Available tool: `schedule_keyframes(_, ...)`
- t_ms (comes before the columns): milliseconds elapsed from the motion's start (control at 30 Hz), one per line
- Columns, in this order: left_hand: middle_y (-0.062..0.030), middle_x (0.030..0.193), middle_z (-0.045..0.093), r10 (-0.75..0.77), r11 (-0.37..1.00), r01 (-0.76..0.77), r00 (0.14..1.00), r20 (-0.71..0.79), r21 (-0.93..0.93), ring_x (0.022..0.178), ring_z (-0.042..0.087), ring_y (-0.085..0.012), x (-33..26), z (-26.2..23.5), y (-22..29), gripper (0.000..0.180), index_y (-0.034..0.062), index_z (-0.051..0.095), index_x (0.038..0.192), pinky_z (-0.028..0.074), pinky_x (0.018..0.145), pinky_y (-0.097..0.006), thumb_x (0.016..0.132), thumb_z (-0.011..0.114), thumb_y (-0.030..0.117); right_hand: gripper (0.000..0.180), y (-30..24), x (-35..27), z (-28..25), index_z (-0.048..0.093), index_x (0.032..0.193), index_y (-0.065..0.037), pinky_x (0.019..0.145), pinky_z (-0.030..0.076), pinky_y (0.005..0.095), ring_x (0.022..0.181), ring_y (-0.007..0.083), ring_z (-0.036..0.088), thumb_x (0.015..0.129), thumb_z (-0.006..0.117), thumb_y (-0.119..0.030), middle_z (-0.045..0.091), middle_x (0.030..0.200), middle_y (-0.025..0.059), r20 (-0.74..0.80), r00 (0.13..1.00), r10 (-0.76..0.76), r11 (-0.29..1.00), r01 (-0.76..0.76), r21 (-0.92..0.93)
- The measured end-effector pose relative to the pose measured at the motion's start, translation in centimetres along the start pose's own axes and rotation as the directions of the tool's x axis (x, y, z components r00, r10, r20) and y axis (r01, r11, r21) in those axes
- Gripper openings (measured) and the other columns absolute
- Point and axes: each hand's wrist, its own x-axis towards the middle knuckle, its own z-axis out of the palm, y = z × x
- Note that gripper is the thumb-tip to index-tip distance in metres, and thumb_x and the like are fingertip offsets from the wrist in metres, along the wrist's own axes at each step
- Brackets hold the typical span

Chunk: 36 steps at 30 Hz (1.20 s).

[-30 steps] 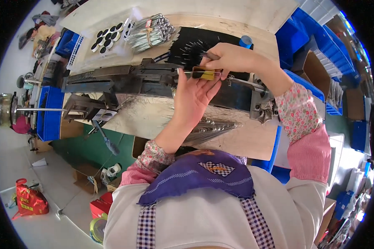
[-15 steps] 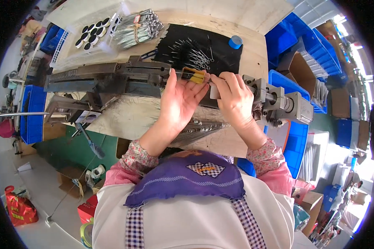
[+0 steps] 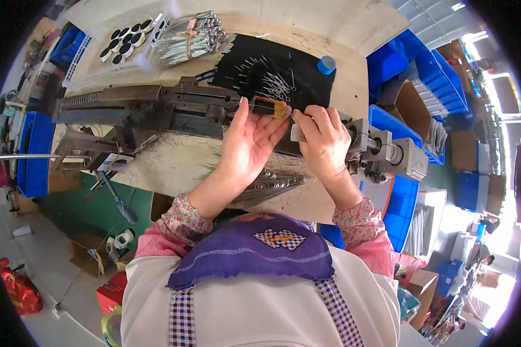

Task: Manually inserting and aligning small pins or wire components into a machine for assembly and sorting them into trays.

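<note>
The left hand (image 3: 246, 147) is turned palm up at the bench (image 3: 176, 153), its thumb standing apart from the fingers, which reach under a small yellow piece (image 3: 278, 108) just right of the end of a long dark metal fixture (image 3: 194, 105). The right hand (image 3: 324, 141) is close beside it, knuckles up, thumb and forefinger drawn together near the yellow piece's right end — what they pinch, if anything, is too small to tell. A pale flat plate (image 3: 297, 133) shows next to the right hand's thumb, and a block-like metal assembly (image 3: 411, 159) stands farther right. Beyond the hands lies a black mat (image 3: 315, 84) bearing loose thin metal pins (image 3: 278, 87) with looped ends, and a round blue object (image 3: 326, 65). Left of the mat are a tied bundle of metal rods (image 3: 192, 37) and a clear tray (image 3: 78, 61) of black-topped white cylinders (image 3: 125, 48). Nearer the body — below the hands — fans a heap of thin wires (image 3: 272, 188).
</note>
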Motion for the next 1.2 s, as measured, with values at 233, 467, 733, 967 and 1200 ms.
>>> schedule_keyframes(233, -0.0267, 0.13, 0.05, 0.01, 0.995, -0.008, 1.0, 0.026, -0.1, 0.128, 0.045, -0.0332, 0.0, -0.4, -0.2, 0.064, -0.0117, 0.045, 0.123, 0.034, 0.111, -0.041, 0.099, 0.039, 0.048, 0.028, 1.0, 1.2, -0.5, 0.064, 0.09, -0.007, 0.063, 0.05, 0.0338, 0.075, 0.0214, 0.058, 0.062, 0.064, -0.004, 0.056, 0.088, 0.0031, 0.146, 0.988, -0.055, 0.991, 0.037, 0.127)
schedule_keyframes(467, -0.0135, 0.114, 0.063, -0.011, 0.988, 0.008, 1.0, -0.018, -0.153, 0.119, 0.054, -0.0253, -0.3, -0.1, -0.4, 0.06, -0.0026, 0.056, 0.113, 0.037, 0.108, -0.039, 0.098, 0.035, 0.052, 0.049, 1.0, 3.5, -4.2, 0.055, 0.123, -0.002, 0.081, 0.045, 0.0385, 0.092, 0.0303, 0.053, 0.077, 0.068, -0.014, 0.05, 0.099, 0.014, 0.335, 0.934, 0.121, 0.904, -0.243, 0.352)
schedule_keyframes(733, -0.0165, 0.115, 0.06, 0.02, 0.963, 0.012, 0.993, 0.117, -0.268, 0.119, 0.052, -0.0293, 0.2, -1.1, -0.9, 0.062, -0.0023, 0.052, 0.116, 0.035, 0.108, -0.041, 0.096, 0.038, 0.055, 0.012, 0.1, 5.6, -0.1, 0.07, 0.081, -0.005, 0.064, 0.048, 0.0331, 0.067, 0.023, 0.062, 0.07, 0.07, -0.001, 0.064, 0.073, 0.0078, 0.226, 0.959, 0.169, 0.747, -0.275, 0.606)
schedule_keyframes(967, -0.0149, 0.117, 0.059, 0.048, 0.986, -0.051, 0.999, -0.025, -0.158, 0.12, 0.051, -0.0281, -0.6, -0.7, 0.0, 0.062, -0.0027, 0.051, 0.118, 0.034, 0.11, -0.041, 0.097, 0.037, 0.054, 0.009, 0.7, 6.5, 1.0, 0.071, 0.081, -0.008, 0.072, 0.043, 0.0333, 0.072, 0.0207, 0.063, 0.072, 0.072, -0.009, 0.063, 0.071, 0.0037, 0.311, 0.948, 0.063, 0.814, -0.229, 0.534)
schedule_keyframes(1200, -0.0089, 0.113, 0.061, 0.077, 0.994, -0.081, 0.996, -0.054, -0.077, 0.112, 0.056, -0.0216, -1.2, -0.2, 0.4, 0.052, 0.0028, 0.055, 0.116, 0.038, 0.105, -0.036, 0.099, 0.036, 0.049, 0.006, 1.5, 6.3, 0.1, 0.07, 0.079, -0.01, 0.078, 0.038, 0.0332, 0.074, 0.0203, 0.061, 0.073, 0.071, -0.012, 0.062, 0.071, 0.0021, 0.328, 0.945, -0.01, 0.864, -0.157, 0.479)
